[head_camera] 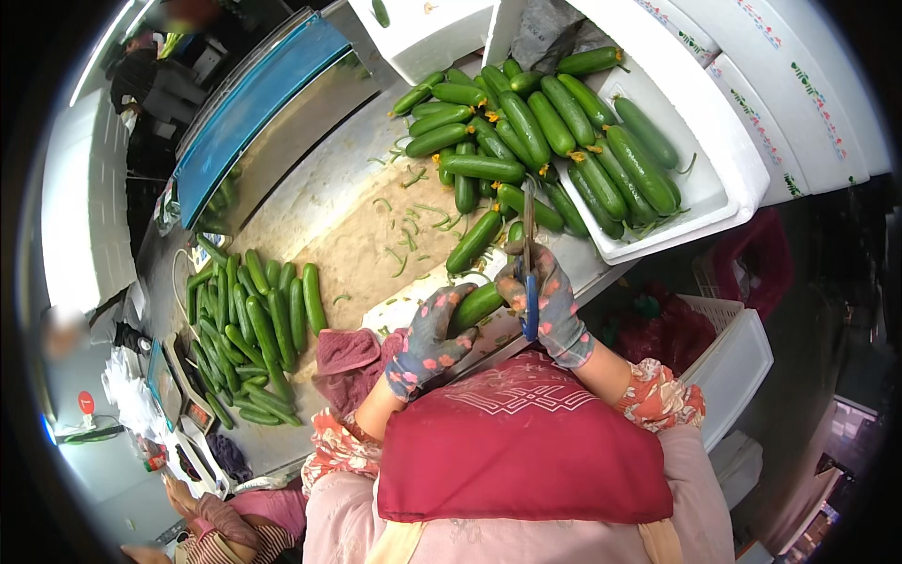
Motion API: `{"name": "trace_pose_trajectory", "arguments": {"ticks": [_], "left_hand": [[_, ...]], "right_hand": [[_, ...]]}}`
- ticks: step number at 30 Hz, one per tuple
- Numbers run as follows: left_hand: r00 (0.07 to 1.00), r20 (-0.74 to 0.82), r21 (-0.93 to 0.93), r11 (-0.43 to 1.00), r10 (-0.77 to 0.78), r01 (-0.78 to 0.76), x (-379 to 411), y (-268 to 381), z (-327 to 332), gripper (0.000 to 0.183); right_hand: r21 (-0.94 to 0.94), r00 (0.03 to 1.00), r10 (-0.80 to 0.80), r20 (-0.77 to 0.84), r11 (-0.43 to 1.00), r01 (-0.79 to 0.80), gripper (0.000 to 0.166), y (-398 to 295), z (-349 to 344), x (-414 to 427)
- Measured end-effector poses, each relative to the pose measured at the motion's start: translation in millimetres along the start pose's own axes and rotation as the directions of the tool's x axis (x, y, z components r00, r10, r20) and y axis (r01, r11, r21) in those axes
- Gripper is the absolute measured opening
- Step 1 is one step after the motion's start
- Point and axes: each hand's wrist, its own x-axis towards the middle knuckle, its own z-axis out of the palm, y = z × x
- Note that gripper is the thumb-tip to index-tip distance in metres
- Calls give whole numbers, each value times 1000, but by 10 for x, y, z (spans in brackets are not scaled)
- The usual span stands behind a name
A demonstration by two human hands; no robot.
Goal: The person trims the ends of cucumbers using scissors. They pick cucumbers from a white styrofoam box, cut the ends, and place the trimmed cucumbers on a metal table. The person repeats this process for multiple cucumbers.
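Both my hands wear grey gloves with a pink flower pattern. My left hand (435, 335) is wrapped around one end of a green cucumber (476, 308). Blue-handled scissors (529, 289) are in my right hand (542, 299), their blades pointing away from me. The fingers of that hand also reach the cucumber's other end. Below lies a white foam board (405, 299) with green scraps on it. Just beyond my hands is a heap of cucumbers (486, 158), several with yellow blossoms. It spills out of a white foam box (733, 190) lying on its side.
Trimmed cucumbers (261, 324) form a pile at the left. Cut stems (409, 229) lie scattered over the worn tabletop (338, 240). A maroon towel (349, 363) rests beside my left wrist. White foam boxes (782, 92) stand at the right, and another person (239, 518) is at lower left.
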Motion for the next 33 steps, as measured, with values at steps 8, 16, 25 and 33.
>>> {"name": "trace_pose_trajectory", "arguments": {"ticks": [8,16,25,33], "left_hand": [[997,-5,-351,933,-81,74,72,-110,300,59],[989,-149,725,682,23,94,897,-306,126,46],[995,-41,719,689,-93,94,1076,-376,22,45],[997,-45,482,876,65,-35,400,-43,34,54]], "right_hand": [[-658,971,-240,-2,731,180,46,2,-517,-142],[-410,993,-85,-84,911,43,52,-286,-716,-165],[-201,997,-56,-59,979,44,27,-280,-506,-118],[-154,998,-17,64,988,27,20,-341,-316,8]]}}
